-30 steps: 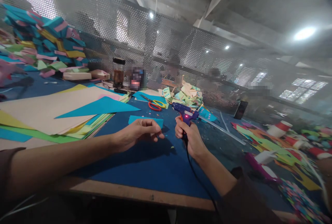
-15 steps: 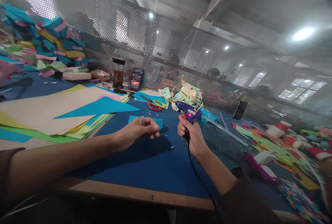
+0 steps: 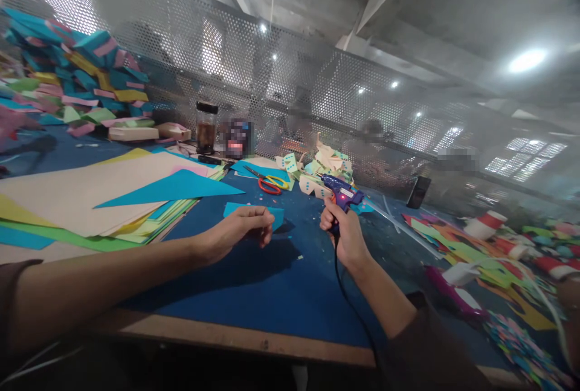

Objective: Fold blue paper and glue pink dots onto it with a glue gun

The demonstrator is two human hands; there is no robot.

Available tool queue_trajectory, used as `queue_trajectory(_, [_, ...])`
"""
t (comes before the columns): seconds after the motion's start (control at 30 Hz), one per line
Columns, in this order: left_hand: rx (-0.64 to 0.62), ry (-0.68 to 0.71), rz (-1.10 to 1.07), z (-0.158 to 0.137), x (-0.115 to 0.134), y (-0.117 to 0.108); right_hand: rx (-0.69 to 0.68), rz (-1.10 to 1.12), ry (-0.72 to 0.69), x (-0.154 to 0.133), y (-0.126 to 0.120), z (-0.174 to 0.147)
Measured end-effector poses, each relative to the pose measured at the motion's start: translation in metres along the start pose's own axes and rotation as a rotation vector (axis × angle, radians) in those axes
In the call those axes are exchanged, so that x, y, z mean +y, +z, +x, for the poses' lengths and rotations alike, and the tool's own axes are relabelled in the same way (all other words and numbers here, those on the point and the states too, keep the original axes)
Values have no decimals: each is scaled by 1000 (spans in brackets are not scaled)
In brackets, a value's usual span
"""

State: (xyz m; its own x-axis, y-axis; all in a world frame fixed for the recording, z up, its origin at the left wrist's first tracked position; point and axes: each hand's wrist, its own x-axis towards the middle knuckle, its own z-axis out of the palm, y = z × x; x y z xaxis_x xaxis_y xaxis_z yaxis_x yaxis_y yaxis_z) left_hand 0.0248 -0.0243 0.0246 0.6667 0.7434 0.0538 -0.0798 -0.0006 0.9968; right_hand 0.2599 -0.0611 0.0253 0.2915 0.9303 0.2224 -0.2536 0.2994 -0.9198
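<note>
In my right hand (image 3: 343, 226) is a blue hot glue gun (image 3: 341, 190), its small red light lit and its nozzle pointing up to the left. A clear glue stick (image 3: 385, 214) sticks out of its back, and a black cord (image 3: 347, 294) hangs from the grip. My left hand (image 3: 249, 225) is closed with its fingers curled downward; whatever may be between the fingertips is hidden. Just behind it is a small blue paper piece (image 3: 278, 217), partly covered by the hand. Red-and-yellow scissors (image 3: 270, 184) lie beyond, partly spread.
Stacked coloured sheets (image 3: 81, 191) cover the left side. Paper cutouts (image 3: 328, 164) are heaped near the mesh partition (image 3: 254, 71). A lidded jar (image 3: 207, 128) stands at the back. To the right are a phone (image 3: 419, 191), a purple power strip (image 3: 453, 294) and thread spools (image 3: 487, 225).
My right hand has shifted slightly right with the glue gun. My left hand has moved a little left, its fingers turning further down. The blue paper piece stays in place.
</note>
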Motion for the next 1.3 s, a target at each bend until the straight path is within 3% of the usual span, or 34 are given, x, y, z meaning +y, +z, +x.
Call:
queue_trajectory(0.17, [69, 5, 95, 0, 2, 2, -29, -13, -6, 0, 2, -3])
queue_trajectory(0.5, [-2, 161, 320, -5, 3, 3, -106, -15, 3, 1, 5, -6])
queue_trajectory(0.63, [-107, 101, 237, -7, 0, 6, -128, -27, 3, 1, 7, -8])
queue_trajectory(0.8, [-194, 9, 459, -10, -6, 6, -156, -37, 8, 1, 8, -10])
queue_trajectory(1.0, [-174, 361, 626, -9, -4, 4, -167, -48, 15, 0, 11, -13])
queue_trajectory(1.2, [-78, 109, 589, -9, 0, 4, -195, -113, -15, 3, 12, -16])
queue_trajectory(1.3, [-76, 186, 488, -7, 1, 2, -211, -164, -31, 6, 13, -18])
